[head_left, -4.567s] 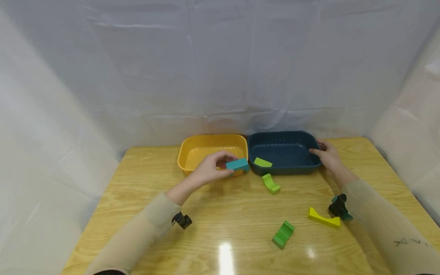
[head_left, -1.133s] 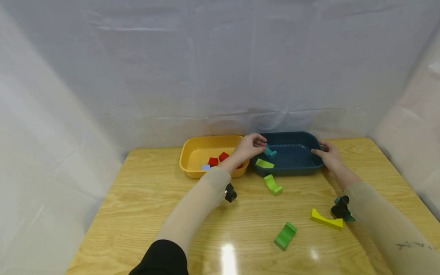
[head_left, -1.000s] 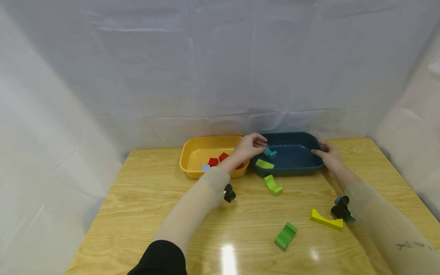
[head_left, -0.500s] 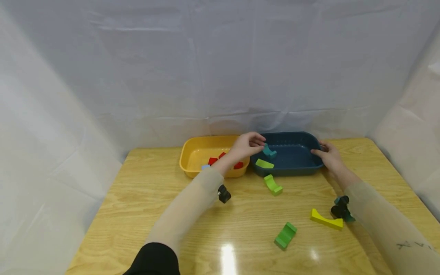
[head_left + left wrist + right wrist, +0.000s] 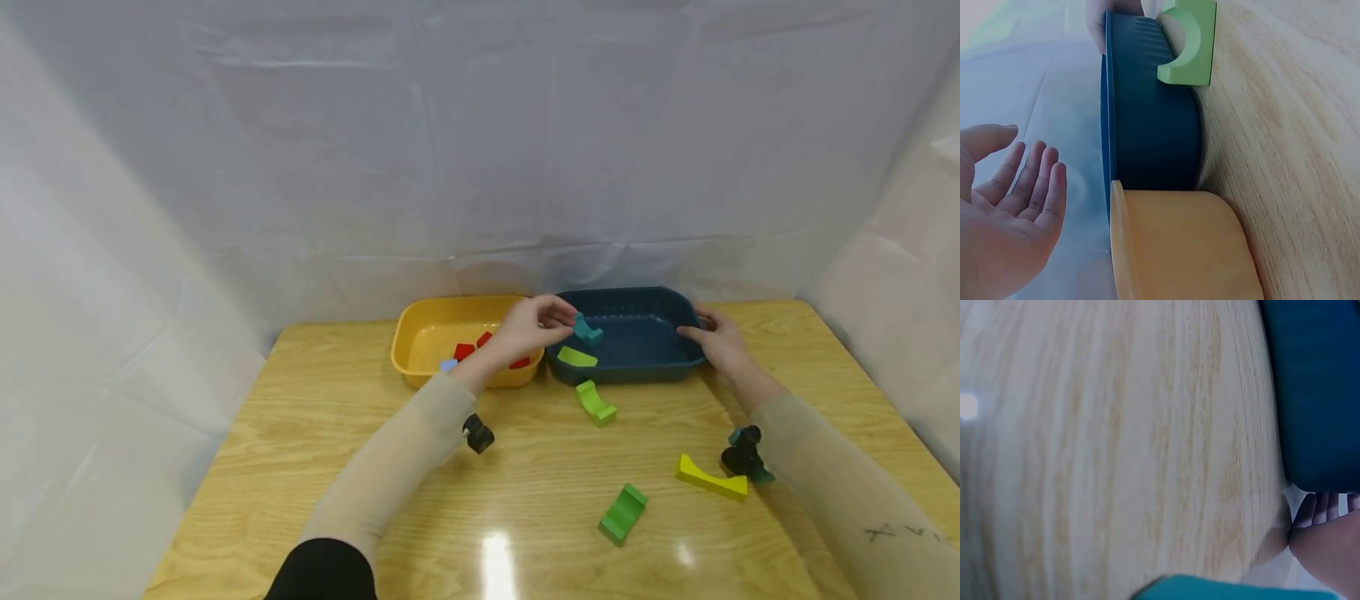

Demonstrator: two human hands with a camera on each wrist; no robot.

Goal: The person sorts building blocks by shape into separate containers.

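Observation:
My left hand (image 5: 551, 319) hovers over the seam between the yellow tray (image 5: 420, 321) and the dark blue tray (image 5: 645, 300). In the left wrist view the left hand (image 5: 1019, 187) is empty, palm up, fingers straight. A teal block (image 5: 588, 332) lies in the blue tray just right of its fingertips, beside a flat green block (image 5: 577, 357). My right hand (image 5: 711, 336) grips the blue tray's right rim, thumb inside. The right wrist view shows those fingers (image 5: 1322, 511) by the blue tray (image 5: 1316, 394).
Red blocks (image 5: 465, 351) and a pale blue block (image 5: 448, 364) lie in the yellow tray. On the wooden table (image 5: 337, 433) are a green arch (image 5: 596, 402), a green block (image 5: 622, 512), a yellow wedge (image 5: 711, 478) and a teal block (image 5: 756, 472). White sheeting surrounds the table.
My left hand carried the teal block from the yellow tray to the blue tray, let it go there and has drawn back slightly left. The right hand stayed on the rim.

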